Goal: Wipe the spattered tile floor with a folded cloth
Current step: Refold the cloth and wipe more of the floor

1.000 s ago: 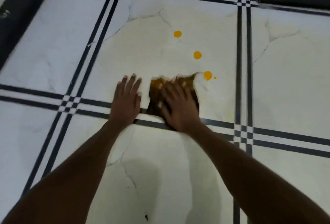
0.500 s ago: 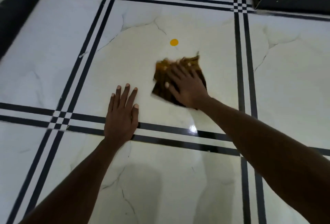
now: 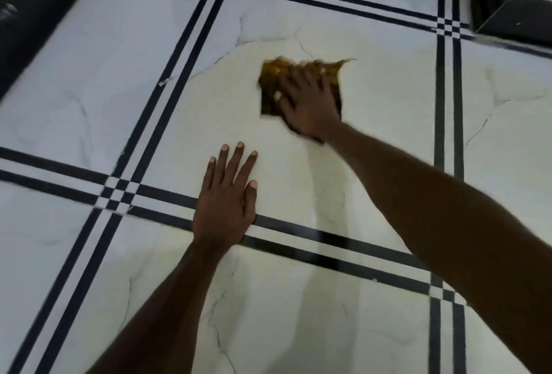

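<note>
White marble-look tile floor (image 3: 373, 164), veined, split by double black lines that cross in small checker squares. We see one crossing at left centre, another at top, two more down the right side.

Cloth (image 3: 270, 84) sits on the centre tile, toward its far end, well clear of the black lines. It's dark brown with yellow-orange staining on the far left corner; the far right corner tapers to a frayed tip. Looks folded into a rough square, edges blurred.

Right hand (image 3: 307, 99) lies on top of the cloth, palm down, fingers (image 3: 294, 75) spread and fairly straight, pressing it to the floor. Grip: flat press, nothing curled round the fabric as far as we can tell. The hand covers most of the cloth's near right part; only the left strip and far edge show.

Left hand (image 3: 225, 203) is flat on the floor, fingers straight and close together, thumb out to the right. Grip: wide, holding nothing. Its heel sits on the double black line, fingertips on the centre tile, pointing away from us. It lies near the cloth but apart from it, closer to us and to the left.

Both forearms come in from the bottom edge. We see no yellow spots on the bare tile around the cloth. Dark skirting runs along the upper left, a dark block sits at upper right.
</note>
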{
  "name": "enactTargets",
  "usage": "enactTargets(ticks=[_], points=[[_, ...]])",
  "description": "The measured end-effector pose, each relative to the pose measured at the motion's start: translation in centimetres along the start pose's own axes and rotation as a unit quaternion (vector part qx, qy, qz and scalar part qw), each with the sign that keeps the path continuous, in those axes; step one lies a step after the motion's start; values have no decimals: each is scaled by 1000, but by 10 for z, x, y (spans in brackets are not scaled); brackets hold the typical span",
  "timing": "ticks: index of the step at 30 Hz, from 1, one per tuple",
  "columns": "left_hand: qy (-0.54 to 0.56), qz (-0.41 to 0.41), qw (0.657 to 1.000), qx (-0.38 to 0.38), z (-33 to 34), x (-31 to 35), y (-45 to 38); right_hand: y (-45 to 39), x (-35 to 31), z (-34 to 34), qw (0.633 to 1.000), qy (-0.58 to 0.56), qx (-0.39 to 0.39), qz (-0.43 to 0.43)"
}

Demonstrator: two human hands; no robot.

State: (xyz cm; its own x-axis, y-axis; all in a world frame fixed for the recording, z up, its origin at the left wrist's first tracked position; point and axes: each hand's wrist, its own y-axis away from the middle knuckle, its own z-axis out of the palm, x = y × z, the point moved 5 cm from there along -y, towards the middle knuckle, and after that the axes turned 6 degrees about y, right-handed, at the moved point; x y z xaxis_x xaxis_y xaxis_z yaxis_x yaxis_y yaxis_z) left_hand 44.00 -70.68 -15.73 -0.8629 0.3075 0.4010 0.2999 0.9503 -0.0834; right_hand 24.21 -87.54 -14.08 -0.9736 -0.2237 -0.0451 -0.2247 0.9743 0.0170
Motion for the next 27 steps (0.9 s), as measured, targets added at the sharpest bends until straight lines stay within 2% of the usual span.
enactTargets(ticks=[3,5,6,8,10,11,12,15,17,20,24,25,27], points=[[10,2,1000,0,-1,1,0,80,-23,7,989,29,10,-147],[11,-2,1000,-6,-1,0,0,133,8,8,985,47,-6,-169],[9,-5,1000,-7,-1,-1,0,153,33,5,989,44,-5,-139],[4,-6,1000,-8,1,-1,-2,179,80,-3,1000,25,-2,1],[2,-10,1000,-11,3,-1,-2,196,78,-1,992,16,-17,122],[-2,-12,1000,-11,2,-2,-1,203,53,1,991,21,-15,130],[-5,-12,1000,-12,2,-1,0,205,21,3,995,24,-13,101],[-14,-7,1000,-16,1,0,-1,175,-59,9,999,13,-5,-37],[-17,-11,1000,-15,2,-1,-1,117,-72,6,997,6,7,-74],[7,-20,1000,-2,3,-3,-1,25,-43,4,999,8,-2,-45],[7,-7,1000,5,4,-3,-3,-45,23,-3,992,-40,-24,119],[8,-3,1000,11,5,-4,-5,-47,18,-4,991,-33,-29,122],[8,-4,1000,13,4,-4,-1,-27,-23,-2,1000,-9,-27,0]])
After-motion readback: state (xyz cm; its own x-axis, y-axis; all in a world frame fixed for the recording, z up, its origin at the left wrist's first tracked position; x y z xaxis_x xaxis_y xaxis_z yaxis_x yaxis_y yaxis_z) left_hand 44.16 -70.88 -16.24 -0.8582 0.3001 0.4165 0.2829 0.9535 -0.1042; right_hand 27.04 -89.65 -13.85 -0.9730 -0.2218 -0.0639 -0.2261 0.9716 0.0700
